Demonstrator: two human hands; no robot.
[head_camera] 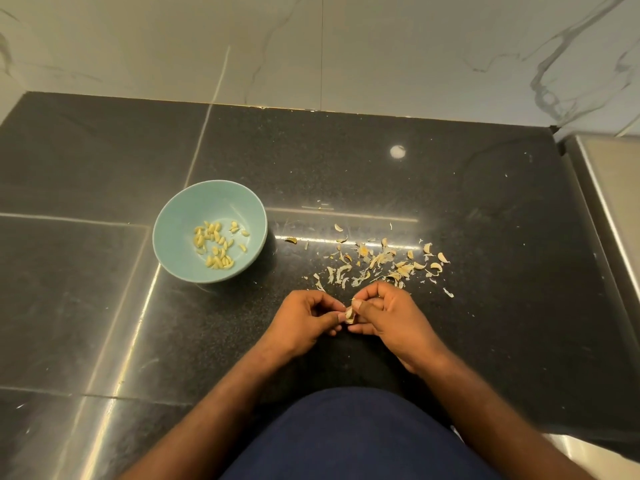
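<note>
Both hands, the left hand point(304, 318) and right hand point(388, 317), are pinching a garlic clove point(349, 315); it looks light, its skin papery, best peeled from the tip.

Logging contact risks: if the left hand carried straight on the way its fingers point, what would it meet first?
Probably the right hand, pinching the same pale papery-skinned garlic clove as the left hand; nothing else lies between them.
</note>
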